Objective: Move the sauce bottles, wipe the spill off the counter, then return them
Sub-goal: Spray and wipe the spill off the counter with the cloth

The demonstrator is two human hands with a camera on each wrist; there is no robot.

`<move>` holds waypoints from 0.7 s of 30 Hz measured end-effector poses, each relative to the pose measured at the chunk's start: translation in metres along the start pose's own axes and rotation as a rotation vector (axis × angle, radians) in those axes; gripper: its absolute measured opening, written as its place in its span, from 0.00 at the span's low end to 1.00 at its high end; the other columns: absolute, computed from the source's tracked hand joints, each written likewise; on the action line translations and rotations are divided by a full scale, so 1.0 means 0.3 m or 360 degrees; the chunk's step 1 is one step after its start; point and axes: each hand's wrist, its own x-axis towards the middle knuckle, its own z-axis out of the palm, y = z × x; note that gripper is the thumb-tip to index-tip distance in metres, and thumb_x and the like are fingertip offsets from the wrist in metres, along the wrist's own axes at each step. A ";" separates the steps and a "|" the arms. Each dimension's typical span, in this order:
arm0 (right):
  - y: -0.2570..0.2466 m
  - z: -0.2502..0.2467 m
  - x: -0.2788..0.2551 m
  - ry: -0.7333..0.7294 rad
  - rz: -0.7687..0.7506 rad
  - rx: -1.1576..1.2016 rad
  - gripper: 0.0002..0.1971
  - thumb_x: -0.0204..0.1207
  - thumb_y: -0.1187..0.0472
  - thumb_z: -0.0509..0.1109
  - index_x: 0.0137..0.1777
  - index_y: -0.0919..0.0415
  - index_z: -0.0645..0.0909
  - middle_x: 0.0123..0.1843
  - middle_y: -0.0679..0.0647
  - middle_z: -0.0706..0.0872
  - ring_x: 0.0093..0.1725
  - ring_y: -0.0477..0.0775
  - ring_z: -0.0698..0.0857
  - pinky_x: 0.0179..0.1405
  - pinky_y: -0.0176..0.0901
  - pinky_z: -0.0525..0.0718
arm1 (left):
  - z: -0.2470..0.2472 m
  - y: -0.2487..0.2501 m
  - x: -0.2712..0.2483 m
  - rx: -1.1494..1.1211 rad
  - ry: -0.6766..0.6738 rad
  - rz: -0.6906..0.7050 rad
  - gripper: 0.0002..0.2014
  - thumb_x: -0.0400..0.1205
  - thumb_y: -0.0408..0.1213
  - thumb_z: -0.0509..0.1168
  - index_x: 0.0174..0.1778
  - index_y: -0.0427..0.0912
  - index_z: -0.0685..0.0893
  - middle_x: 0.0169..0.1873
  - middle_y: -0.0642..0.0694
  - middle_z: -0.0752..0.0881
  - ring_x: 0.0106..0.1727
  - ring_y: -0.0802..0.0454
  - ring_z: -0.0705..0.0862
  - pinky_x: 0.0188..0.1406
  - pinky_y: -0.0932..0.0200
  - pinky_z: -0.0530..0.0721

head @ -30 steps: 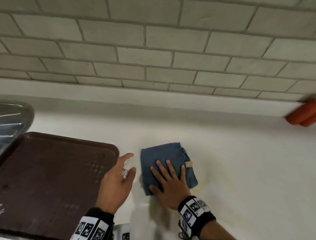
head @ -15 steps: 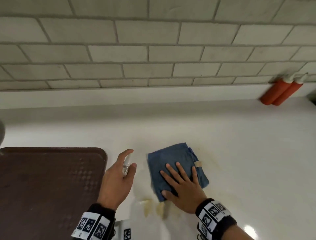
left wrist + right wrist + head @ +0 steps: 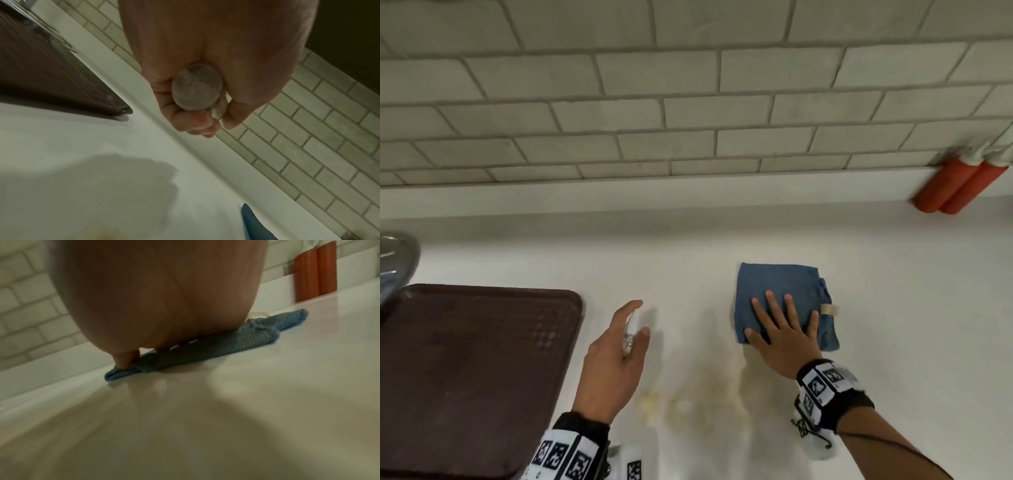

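Left grip: left hand (image 3: 613,359), fingers and thumb curled round a small clear spray bottle (image 3: 629,337); held above the tabletop (image 3: 893,308), just beside the right edge of the brown tray (image 3: 482,359). Head view shows only a sliver of the bottle between thumb and forefinger. Left wrist view shows its round base (image 3: 197,86) end-on, long axis running away from the wrist toward the tiled wall (image 3: 688,102).

Right grip: right hand (image 3: 782,337), fingers straight and spread, palm flat, pressing on a folded blue cloth (image 3: 780,291); nothing clasped. Right wrist view shows the fingertips (image 3: 123,363) bearing down on the cloth's near-left corner and the cloth lying flat, layers visible at its folded edge; head view shows instead a pale tag (image 3: 829,310) at its right edge.

Spill (image 3: 705,401): yellowish smear and blobs on the tabletop, between the two wrists, near-left of the cloth; smeared streaks reach up toward the cloth. Plain in the head view; only a faint patch at the bottom of the left wrist view.

Sauce bottles (image 3: 959,190): two, red-orange with whitish tops, side by side and touching, at the far right against the backsplash, well apart from the cloth. Right wrist view shows them standing upright, long axes vertical; the wide-angle head view renders them leaning.

Metal sink rim (image 3: 397,253): far left, behind the tray.
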 end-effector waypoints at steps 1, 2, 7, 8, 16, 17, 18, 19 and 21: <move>0.001 0.030 -0.066 0.0031 -0.0074 -0.0046 0.37 0.77 0.27 0.31 0.85 0.37 0.42 0.88 0.44 0.41 0.86 0.59 0.44 0.75 0.81 0.41 | 0.017 0.012 -0.012 -0.0002 0.0005 -0.0023 0.19 0.85 0.45 0.64 0.71 0.68 0.73 0.25 0.45 0.81 0.28 0.51 0.82 0.35 0.54 0.81; 0.007 0.063 -0.132 0.0043 -0.0142 -0.0086 0.36 0.79 0.28 0.35 0.85 0.40 0.50 0.88 0.46 0.51 0.86 0.61 0.53 0.73 0.82 0.46 | 0.036 0.025 -0.023 0.0003 0.0006 -0.0041 0.19 0.85 0.45 0.64 0.71 0.68 0.73 0.25 0.47 0.82 0.30 0.51 0.82 0.36 0.56 0.80; 0.095 0.139 -0.359 0.0068 -0.0539 -0.0206 0.34 0.80 0.29 0.49 0.83 0.40 0.60 0.85 0.44 0.62 0.84 0.57 0.58 0.70 0.78 0.57 | 0.135 0.100 -0.074 0.0027 -0.0038 -0.0057 0.19 0.85 0.47 0.64 0.71 0.69 0.73 0.36 0.53 0.86 0.35 0.55 0.84 0.39 0.58 0.78; 0.123 0.133 -0.345 0.0079 -0.0568 -0.0198 0.34 0.80 0.28 0.49 0.83 0.38 0.59 0.85 0.43 0.62 0.84 0.56 0.56 0.70 0.78 0.56 | 0.148 0.112 -0.081 0.0040 -0.0043 -0.0060 0.19 0.85 0.47 0.64 0.71 0.69 0.73 0.35 0.53 0.86 0.35 0.56 0.84 0.38 0.59 0.78; 0.080 -0.001 -0.004 -0.0009 -0.0300 -0.0085 0.38 0.73 0.26 0.34 0.84 0.36 0.35 0.86 0.42 0.33 0.84 0.58 0.32 0.71 0.82 0.31 | 0.161 0.146 -0.154 0.0078 0.0036 -0.0148 0.19 0.84 0.46 0.64 0.70 0.68 0.74 0.31 0.52 0.85 0.32 0.56 0.83 0.36 0.59 0.79; 0.041 -0.011 0.017 -0.0015 -0.0288 -0.0089 0.41 0.70 0.27 0.30 0.84 0.37 0.35 0.86 0.43 0.32 0.84 0.60 0.32 0.70 0.83 0.30 | 0.152 0.141 -0.161 0.0078 0.0047 -0.0153 0.19 0.84 0.46 0.64 0.70 0.68 0.74 0.31 0.52 0.86 0.32 0.56 0.84 0.36 0.58 0.79; -0.002 -0.013 0.028 -0.0031 -0.0283 -0.0078 0.43 0.68 0.27 0.27 0.85 0.39 0.36 0.87 0.45 0.32 0.84 0.62 0.32 0.69 0.83 0.29 | 0.141 0.134 -0.166 0.0077 0.0062 -0.0158 0.19 0.84 0.46 0.65 0.70 0.67 0.74 0.33 0.53 0.86 0.32 0.57 0.84 0.36 0.58 0.80; -0.050 -0.010 0.029 -0.0052 -0.0294 -0.0065 0.43 0.67 0.28 0.27 0.85 0.40 0.38 0.87 0.47 0.34 0.84 0.64 0.33 0.67 0.83 0.26 | 0.128 0.127 -0.170 0.0071 0.0082 -0.0163 0.20 0.84 0.45 0.65 0.71 0.67 0.74 0.34 0.55 0.86 0.34 0.59 0.84 0.38 0.58 0.80; -0.153 0.012 -0.007 -0.0068 -0.0375 -0.0103 0.40 0.74 0.29 0.35 0.86 0.43 0.49 0.88 0.52 0.45 0.85 0.68 0.44 0.67 0.85 0.28 | 0.098 0.113 -0.169 0.0056 0.0113 -0.0166 0.20 0.84 0.44 0.65 0.71 0.67 0.74 0.37 0.59 0.85 0.37 0.62 0.84 0.40 0.58 0.79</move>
